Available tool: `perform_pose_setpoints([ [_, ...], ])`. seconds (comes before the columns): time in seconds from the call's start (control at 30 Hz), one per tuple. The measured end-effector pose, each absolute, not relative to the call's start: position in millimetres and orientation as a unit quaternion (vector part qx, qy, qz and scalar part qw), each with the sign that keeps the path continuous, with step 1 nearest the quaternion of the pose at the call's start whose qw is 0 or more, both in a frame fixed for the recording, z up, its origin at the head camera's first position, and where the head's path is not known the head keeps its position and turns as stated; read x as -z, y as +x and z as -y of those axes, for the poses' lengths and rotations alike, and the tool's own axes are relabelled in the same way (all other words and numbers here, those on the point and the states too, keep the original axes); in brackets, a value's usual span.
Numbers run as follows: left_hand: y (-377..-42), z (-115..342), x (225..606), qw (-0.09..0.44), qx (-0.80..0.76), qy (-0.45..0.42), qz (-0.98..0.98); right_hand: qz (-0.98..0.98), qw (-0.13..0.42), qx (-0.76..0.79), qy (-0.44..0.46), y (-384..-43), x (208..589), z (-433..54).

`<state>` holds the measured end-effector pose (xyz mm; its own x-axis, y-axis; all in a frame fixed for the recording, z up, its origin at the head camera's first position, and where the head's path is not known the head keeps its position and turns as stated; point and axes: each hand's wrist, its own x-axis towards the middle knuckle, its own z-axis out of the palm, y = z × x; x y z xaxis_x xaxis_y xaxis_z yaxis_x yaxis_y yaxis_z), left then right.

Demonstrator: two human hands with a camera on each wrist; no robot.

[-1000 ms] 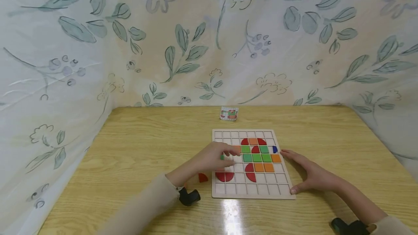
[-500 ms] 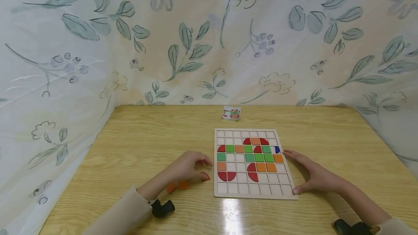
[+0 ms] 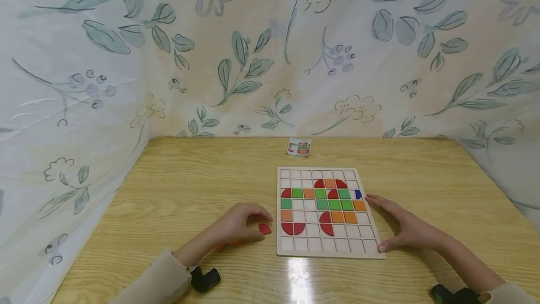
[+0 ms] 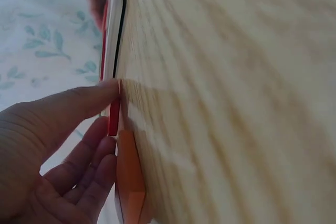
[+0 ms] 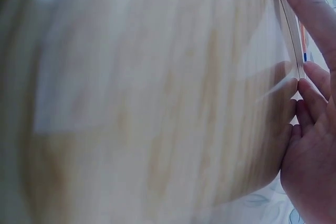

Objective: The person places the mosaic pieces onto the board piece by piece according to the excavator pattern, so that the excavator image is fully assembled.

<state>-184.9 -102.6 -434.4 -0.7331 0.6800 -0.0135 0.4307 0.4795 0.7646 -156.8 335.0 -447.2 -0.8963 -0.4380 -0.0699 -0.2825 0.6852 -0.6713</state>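
My left hand point(image 3: 238, 224) is at the board's left side, thumb and fingers spread around a flat red quarter-circle tile point(image 3: 265, 228). In the head view the thumb is right at the tile's near side and the index fingertip sits beyond it, a small gap between. The left wrist view shows the red tile point(image 4: 114, 119) close to the table, with an orange tile point(image 4: 129, 174) beside the fingers. My right hand point(image 3: 407, 229) rests along the right edge of the wooden grid board point(image 3: 310, 245), thumb near its lower corner and fingers farther up.
Red, green and orange tiles fill several board squares, with a small blue piece point(image 3: 358, 194) at the right. Orange tiles point(image 3: 237, 243) lie partly hidden under the left hand. Behind the board lies a small pattern card point(image 3: 299, 147). A floral cloth point(image 3: 249, 60) hangs behind the table.
My left hand has drawn back leftward from over the board to the loose red tile, exposing the tiles at the board's left. The right hand has kept its place at the edge.
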Motion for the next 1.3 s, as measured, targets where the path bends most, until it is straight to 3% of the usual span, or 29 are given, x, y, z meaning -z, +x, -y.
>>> perform_pose_setpoints([
  [0.87,-181,105,437,0.147,-0.383,0.333,-0.849,-0.911,0.114,0.344,-0.197,-155,445,-333],
  [1.3,-187,79,419,0.124,-0.381,0.368,-0.839,-0.908,0.121,0.345,-0.203,-154,441,-329],
])
